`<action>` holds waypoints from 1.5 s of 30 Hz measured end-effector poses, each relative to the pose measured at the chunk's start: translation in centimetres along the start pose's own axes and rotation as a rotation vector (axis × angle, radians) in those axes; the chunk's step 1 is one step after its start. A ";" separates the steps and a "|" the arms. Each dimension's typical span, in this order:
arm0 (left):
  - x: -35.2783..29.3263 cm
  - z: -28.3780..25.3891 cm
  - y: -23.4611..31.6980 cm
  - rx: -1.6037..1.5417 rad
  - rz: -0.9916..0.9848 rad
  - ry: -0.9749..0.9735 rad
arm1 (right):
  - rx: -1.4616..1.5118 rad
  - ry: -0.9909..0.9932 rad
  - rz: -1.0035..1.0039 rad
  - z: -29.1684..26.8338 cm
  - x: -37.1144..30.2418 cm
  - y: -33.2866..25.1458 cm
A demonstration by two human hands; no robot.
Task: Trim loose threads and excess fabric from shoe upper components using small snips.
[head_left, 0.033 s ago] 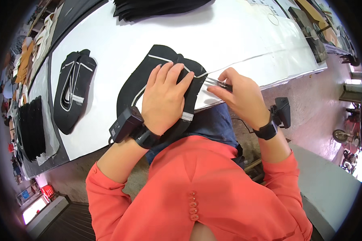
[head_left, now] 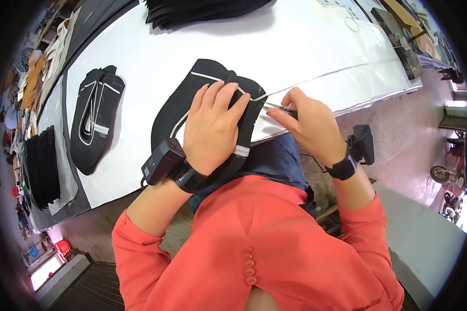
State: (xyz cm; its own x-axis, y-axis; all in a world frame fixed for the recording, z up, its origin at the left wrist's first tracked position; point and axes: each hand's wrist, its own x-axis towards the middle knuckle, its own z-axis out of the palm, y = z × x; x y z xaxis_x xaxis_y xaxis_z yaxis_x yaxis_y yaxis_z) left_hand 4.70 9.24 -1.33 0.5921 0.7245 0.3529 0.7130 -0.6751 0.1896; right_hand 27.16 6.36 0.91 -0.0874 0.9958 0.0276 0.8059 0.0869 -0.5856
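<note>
A black shoe upper with narrow white tape along its edges lies near the table's front edge. My left hand is flat on top of it, fingers stretched out, and covers its middle. To its right, my right hand is closed round small dark-handled thread snips. Their metal blades point left to the upper's right edge, beside a thin white tape that runs from the upper across the table to the right. Farther left rests a second black upper with white tape lines and a pale label.
The white-covered table carries a pile of black pieces at its far side and a stack of black pieces at the left. A dark block stands at the far right, near a loop of tape.
The blades of the snips in my right hand have come closer together at the tape. My left hand and the upper have stayed nearly still.
</note>
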 end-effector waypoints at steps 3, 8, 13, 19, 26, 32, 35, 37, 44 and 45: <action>0.3 -0.2 0.1 0.013 0.023 -0.020 | -0.067 0.071 -0.062 0.9 0.2 0.2; 0.3 -0.5 0.1 0.017 0.035 -0.048 | -0.102 0.143 -0.092 2.1 0.7 0.0; 0.5 -0.8 -0.1 0.009 0.060 -0.076 | -0.066 0.214 -0.072 3.0 1.1 0.4; 0.9 -1.7 0.4 0.092 0.100 -0.192 | 0.217 0.226 0.102 2.7 1.5 0.5; 0.2 -2.9 -0.7 0.013 0.105 -0.298 | 0.265 0.223 0.156 2.3 1.5 -0.1; -4.0 -7.7 -6.2 -0.662 -0.430 -0.280 | 0.305 0.138 0.124 1.6 1.1 0.8; -7.4 -10.6 -7.6 -0.866 -0.831 -0.236 | 0.302 0.015 0.057 1.5 1.5 0.4; -9.3 -11.8 -8.1 -0.977 -0.988 -0.158 | 0.355 -0.112 -0.021 1.2 1.4 -0.8; -12.5 -12.4 -6.3 -1.339 -1.242 -0.191 | 0.232 -0.235 -0.305 4.2 1.5 -3.5; -12.2 -12.2 -6.0 -1.314 -1.164 -0.313 | 0.207 -0.253 -0.279 4.4 1.5 -3.7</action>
State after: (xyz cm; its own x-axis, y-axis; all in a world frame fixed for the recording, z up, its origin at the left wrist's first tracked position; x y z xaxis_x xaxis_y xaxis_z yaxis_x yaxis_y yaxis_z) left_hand -11.37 2.75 4.46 0.2048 0.7538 -0.6244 0.1283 0.6117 0.7806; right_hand 21.51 7.43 -0.43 -0.4471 0.8942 0.0233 0.5987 0.3185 -0.7349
